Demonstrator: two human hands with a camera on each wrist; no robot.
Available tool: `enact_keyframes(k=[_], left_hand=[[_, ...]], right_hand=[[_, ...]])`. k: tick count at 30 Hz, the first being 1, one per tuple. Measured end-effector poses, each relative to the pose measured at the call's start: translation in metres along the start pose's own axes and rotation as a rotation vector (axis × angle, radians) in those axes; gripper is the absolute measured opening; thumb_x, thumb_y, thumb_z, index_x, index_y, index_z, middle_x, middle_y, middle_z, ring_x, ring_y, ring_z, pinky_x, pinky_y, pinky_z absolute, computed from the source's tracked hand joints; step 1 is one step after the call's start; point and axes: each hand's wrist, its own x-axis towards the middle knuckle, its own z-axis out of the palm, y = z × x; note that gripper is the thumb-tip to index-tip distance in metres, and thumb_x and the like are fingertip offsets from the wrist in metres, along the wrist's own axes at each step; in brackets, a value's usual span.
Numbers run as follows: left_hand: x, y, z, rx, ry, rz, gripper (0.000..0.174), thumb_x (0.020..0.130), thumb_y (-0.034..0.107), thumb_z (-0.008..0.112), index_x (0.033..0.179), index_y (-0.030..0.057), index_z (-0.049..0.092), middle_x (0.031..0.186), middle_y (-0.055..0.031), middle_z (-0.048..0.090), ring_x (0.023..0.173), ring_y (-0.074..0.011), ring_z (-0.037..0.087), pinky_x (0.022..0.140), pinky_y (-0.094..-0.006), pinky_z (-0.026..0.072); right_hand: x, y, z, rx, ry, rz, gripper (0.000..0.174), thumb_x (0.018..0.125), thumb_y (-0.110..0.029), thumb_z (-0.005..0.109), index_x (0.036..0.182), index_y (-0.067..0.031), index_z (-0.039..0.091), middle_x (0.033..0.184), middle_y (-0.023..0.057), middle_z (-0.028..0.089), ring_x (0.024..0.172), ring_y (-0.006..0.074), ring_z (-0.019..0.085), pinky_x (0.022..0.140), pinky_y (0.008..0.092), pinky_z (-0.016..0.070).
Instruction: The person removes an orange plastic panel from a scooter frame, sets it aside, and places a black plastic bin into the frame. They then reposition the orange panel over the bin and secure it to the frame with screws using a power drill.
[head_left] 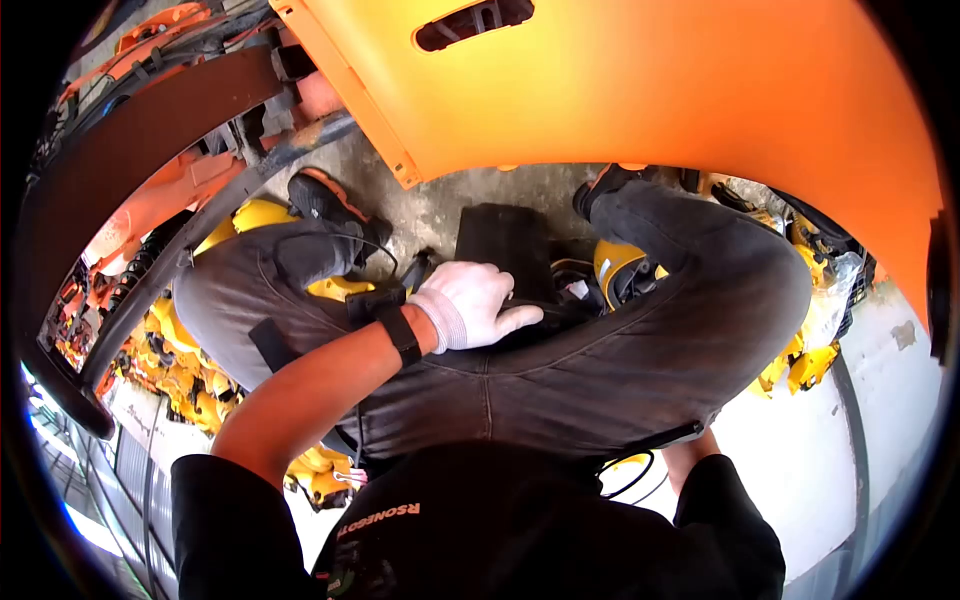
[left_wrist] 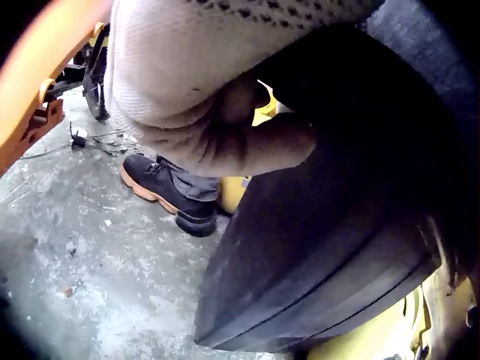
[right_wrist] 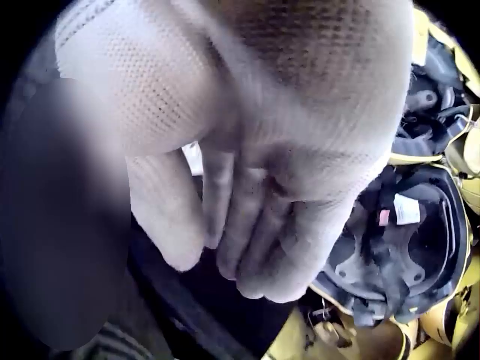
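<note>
In the head view my left hand (head_left: 475, 305), in a white knitted glove, lies across my lap with fingers loosely curled and thumb pointing right. Just past it is a black slab-like thing (head_left: 505, 240). In the left wrist view the thumb of that gloved hand (left_wrist: 187, 97) overlaps the slab (left_wrist: 300, 262), and a gap shows between thumb and finger. My right hand (right_wrist: 247, 165), gloved too, hangs with loosely extended fingers and holds nothing. An upturned yellow safety helmet (right_wrist: 397, 247) with black inner straps lies beside it. My thigh hides this hand in the head view.
A large orange panel (head_left: 650, 90) stands in front of my feet. Dark metal bars (head_left: 150, 110) and orange parts fill the left side. Yellow helmets are heaped at the left (head_left: 190, 365) and right (head_left: 812, 365). My shoe (left_wrist: 169, 195) rests on the concrete floor.
</note>
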Motion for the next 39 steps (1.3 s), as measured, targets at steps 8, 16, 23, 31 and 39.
enact_keyframes(k=[8,16,23,31,39], left_hand=[[-0.014,0.009,0.028,0.09,0.122,0.085,0.057,0.085,0.056,0.05,0.066,0.0028,0.061,0.066,-0.0169,0.06,0.065,-0.0353,0.061,0.061,-0.0434,0.0493],[-0.026,0.012,0.047,0.199,0.282,0.129,0.054,0.085,0.053,0.052,0.069,0.0026,0.061,0.067,-0.0166,0.059,0.064,-0.0341,0.061,0.058,-0.0415,0.0484],[-0.029,0.014,0.051,0.136,0.316,0.098,0.052,0.081,0.053,0.057,0.066,0.004,0.058,0.064,-0.0133,0.057,0.064,-0.0307,0.06,0.059,-0.0394,0.048],[-0.018,0.011,0.038,0.107,0.15,0.041,0.053,0.083,0.055,0.053,0.07,0.0041,0.062,0.07,-0.0137,0.061,0.07,-0.0306,0.063,0.064,-0.0403,0.0516],[-0.017,0.014,0.041,0.124,0.203,0.072,0.05,0.08,0.053,0.058,0.066,0.0049,0.058,0.066,-0.0118,0.057,0.065,-0.0305,0.06,0.06,-0.0399,0.0493]], right_hand=[[-0.02,0.031,-0.006,0.018,0.05,-0.034,0.037,0.085,-0.023,0.055,0.113,0.0003,0.058,0.105,0.017,0.064,0.102,0.0275,0.059,0.09,0.0339,0.0447],[-0.002,0.053,0.014,0.09,0.009,-0.122,0.036,0.086,-0.023,0.053,0.112,0.0005,0.06,0.105,0.0176,0.064,0.103,0.0278,0.059,0.091,0.0342,0.0445],[0.051,0.071,0.064,-0.089,-0.122,-0.124,0.032,0.085,-0.018,0.049,0.109,-0.0004,0.061,0.108,0.0185,0.063,0.105,0.0318,0.058,0.09,0.0361,0.0443],[0.055,0.15,0.124,-0.333,-0.01,0.289,0.028,0.083,-0.015,0.049,0.105,-0.006,0.064,0.104,0.0205,0.063,0.1,0.0362,0.058,0.088,0.0398,0.0452],[0.077,0.124,0.126,-0.662,-0.32,0.378,0.036,0.084,-0.017,0.044,0.116,-0.0176,0.061,0.126,0.0181,0.051,0.118,0.0379,0.047,0.1,0.0427,0.0375]])
